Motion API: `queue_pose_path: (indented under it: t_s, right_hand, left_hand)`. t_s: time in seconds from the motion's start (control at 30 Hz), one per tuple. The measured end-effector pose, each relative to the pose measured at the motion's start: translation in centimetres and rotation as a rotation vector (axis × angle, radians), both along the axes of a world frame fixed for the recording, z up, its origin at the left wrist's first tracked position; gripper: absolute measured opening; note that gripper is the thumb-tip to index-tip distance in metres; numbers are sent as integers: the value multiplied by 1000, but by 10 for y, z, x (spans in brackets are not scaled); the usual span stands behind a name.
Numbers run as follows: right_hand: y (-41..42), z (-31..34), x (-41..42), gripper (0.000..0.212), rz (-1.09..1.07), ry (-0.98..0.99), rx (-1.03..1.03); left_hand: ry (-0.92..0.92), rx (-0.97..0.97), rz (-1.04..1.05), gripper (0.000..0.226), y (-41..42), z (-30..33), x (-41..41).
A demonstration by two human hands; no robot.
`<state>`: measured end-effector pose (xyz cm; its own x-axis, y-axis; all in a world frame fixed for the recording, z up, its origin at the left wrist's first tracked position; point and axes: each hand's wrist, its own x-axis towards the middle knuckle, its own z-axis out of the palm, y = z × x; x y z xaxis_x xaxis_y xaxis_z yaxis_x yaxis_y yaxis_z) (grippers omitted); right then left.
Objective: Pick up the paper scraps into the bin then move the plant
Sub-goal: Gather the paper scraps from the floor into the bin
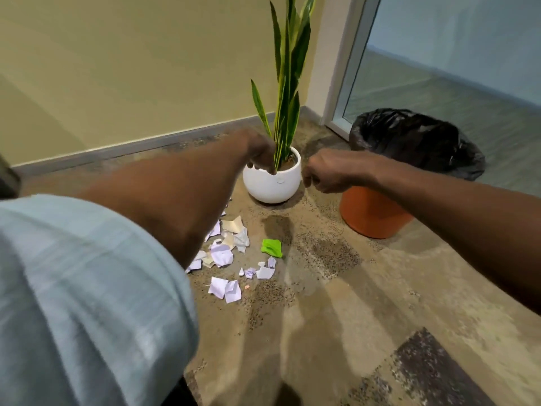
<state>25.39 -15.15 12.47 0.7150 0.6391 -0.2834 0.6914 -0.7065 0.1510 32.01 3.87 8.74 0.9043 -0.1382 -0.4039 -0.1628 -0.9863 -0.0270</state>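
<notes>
Sleeve point(73, 288), pale blue, fills the 8 o'clock corner of the head view. Scraps point(225, 256) of white paper lie loose on the carpet point(366, 303) near centre, a green scrap point(272, 247) just to their 3 o'clock. Plant point(288, 92) stands upright in a white pot point(272, 186) at 12 o'clock of the scraps, close to the wall point(117, 68). Left hand point(260, 155) has fingers curled over the pot's rim at 9 o'clock, gripping it. Right hand point(328, 171) is curled at the pot's 3 o'clock side; contact cannot be told. Bin point(371, 215), orange with a black liner point(415, 139), stands at 3 o'clock of the pot
</notes>
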Motion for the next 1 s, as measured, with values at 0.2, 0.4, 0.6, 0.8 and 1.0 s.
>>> queue_pose_path:
  t_s: [0.2, 0.4, 0.6, 0.8, 1.0]
  right_hand:
    - [61, 2, 17, 34, 29, 3, -157]
    - [96, 10, 31, 33, 59, -3, -212]
    - [118, -10, 43, 32, 137, -42, -223]
    - [144, -31, 45, 32, 110, 112, -330]
    - [190, -54, 50, 32, 158, 161, -197]
  left_hand:
    - [68, -132, 7, 41, 16, -20, 4]
    - [28, -50, 16, 39, 46, -27, -13]
    - [8, -11, 118, 38, 103, -13, -51]
    - [-19, 55, 414, 31, 194, 8, -109]
    - [76, 167, 579, 39, 232, -2, -154]
